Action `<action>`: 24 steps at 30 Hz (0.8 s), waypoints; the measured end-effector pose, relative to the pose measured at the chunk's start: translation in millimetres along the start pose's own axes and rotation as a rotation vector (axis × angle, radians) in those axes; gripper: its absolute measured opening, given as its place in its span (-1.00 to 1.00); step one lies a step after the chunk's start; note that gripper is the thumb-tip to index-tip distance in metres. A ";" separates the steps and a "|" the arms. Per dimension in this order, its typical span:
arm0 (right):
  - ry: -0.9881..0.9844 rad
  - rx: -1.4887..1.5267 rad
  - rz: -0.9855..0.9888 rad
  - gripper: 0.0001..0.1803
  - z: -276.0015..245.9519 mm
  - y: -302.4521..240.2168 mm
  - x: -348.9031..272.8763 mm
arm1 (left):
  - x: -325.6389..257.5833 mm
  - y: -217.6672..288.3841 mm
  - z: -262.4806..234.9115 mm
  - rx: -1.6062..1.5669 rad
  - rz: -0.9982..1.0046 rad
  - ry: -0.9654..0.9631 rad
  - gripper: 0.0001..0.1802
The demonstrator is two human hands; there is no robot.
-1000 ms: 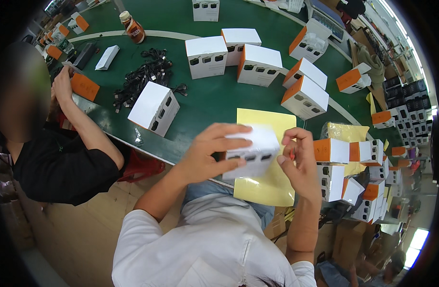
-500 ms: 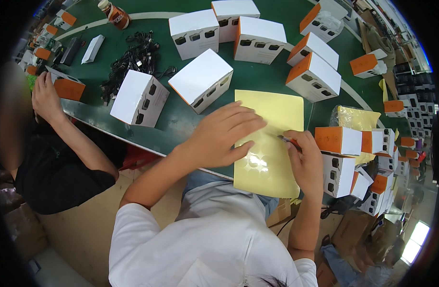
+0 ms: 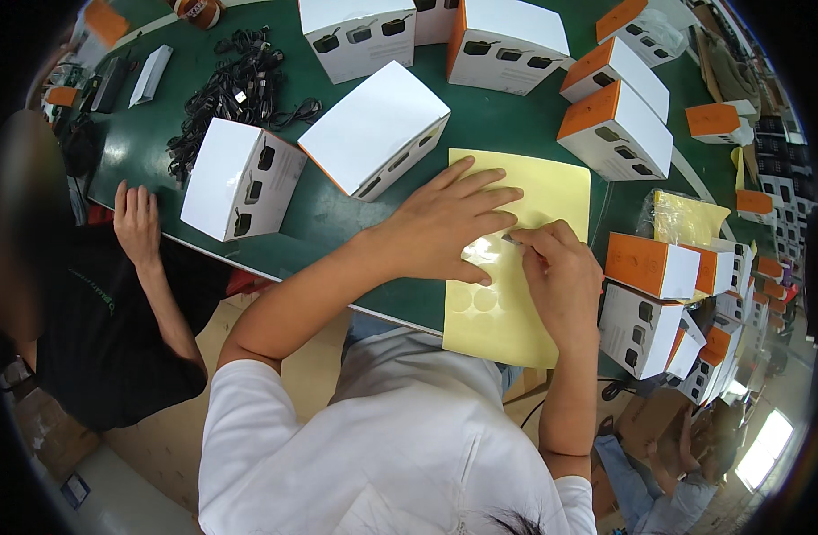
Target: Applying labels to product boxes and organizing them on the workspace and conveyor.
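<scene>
A yellow sheet [image 3: 565, 192] with clear round stickers [image 3: 473, 299] lies on the green table in front of me. My left hand [image 3: 449, 221] rests flat across its left part, fingers spread, holding nothing. Over the middle of the sheet, my right hand [image 3: 556, 267] pinches a small metal-tipped tool [image 3: 511, 238]. Its tip is at the stickers, close to my left fingertips. Most of the tool is hidden by my fingers, so I cannot tell its exact kind.
White-and-orange boxes stand beyond the sheet, among them a near box [image 3: 378, 129] and a left box [image 3: 239, 178]. More boxes [image 3: 650, 266] are stacked at right. Black cables [image 3: 235, 89] lie piled at left. A co-worker's hand [image 3: 137, 223] is at the table's edge.
My left hand has settled flatter on the sheet. My right hand has moved left and up with the tool. The co-worker's hand has left the orange-sided box, which is gone from its spot.
</scene>
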State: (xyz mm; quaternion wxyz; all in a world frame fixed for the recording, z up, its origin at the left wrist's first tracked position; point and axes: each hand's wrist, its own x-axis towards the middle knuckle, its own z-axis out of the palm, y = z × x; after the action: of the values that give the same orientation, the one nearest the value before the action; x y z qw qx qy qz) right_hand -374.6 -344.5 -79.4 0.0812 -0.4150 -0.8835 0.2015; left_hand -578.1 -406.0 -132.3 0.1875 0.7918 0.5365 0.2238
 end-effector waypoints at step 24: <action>0.051 0.010 0.084 -0.86 5.4 -15.5 -1.8 | 4.0 -3.2 4.5 0.013 0.012 0.015 -0.18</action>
State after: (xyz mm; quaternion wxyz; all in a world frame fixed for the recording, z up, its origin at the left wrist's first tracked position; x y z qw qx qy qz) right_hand -385.9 -356.4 -77.7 0.0972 -0.4562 -0.8621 0.1983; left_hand -576.8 -401.4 -137.1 0.1771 0.7945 0.5345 0.2275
